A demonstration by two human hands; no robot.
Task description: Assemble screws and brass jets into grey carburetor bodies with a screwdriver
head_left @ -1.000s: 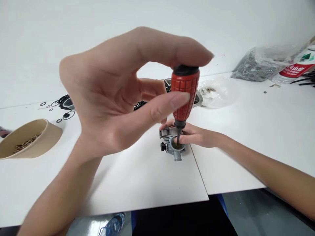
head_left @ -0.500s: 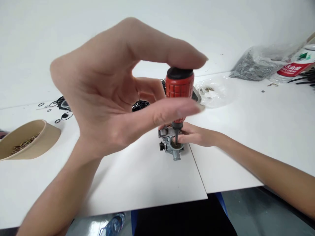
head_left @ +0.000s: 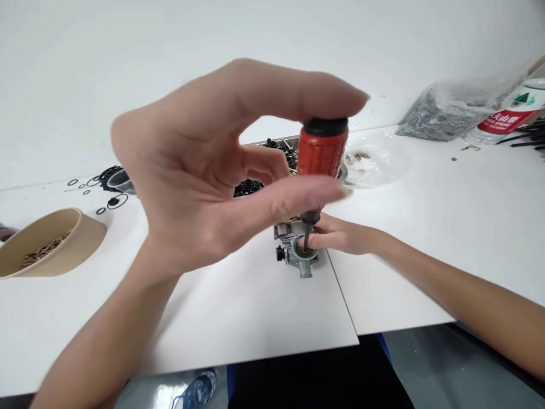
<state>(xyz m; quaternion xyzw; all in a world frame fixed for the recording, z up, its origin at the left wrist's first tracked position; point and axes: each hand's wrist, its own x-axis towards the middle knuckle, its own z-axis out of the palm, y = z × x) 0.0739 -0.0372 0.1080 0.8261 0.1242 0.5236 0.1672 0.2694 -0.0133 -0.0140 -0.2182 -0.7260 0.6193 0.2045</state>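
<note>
— Hands? I see my left hand (head_left: pixel 204 187) pinching the red screwdriver (head_left: pixel 320 165) upright, thumb and forefinger.

— Right hand (head_left: pixel 340 236)?

— Clasped on the small metal carburetor (head_left: pixel 294 250) resting on the white surface (head_left: pixel 255 307), under the tip.

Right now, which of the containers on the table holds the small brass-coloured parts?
The tan paper bowl at the far left edge, apart from both hands. The metal tray behind the screwdriver holds dark parts instead.

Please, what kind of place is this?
Probably a small-parts assembly workbench: a white table carrying a metal carburetor-like part, loose black O-rings, and a bowl of small brass pieces.
</note>
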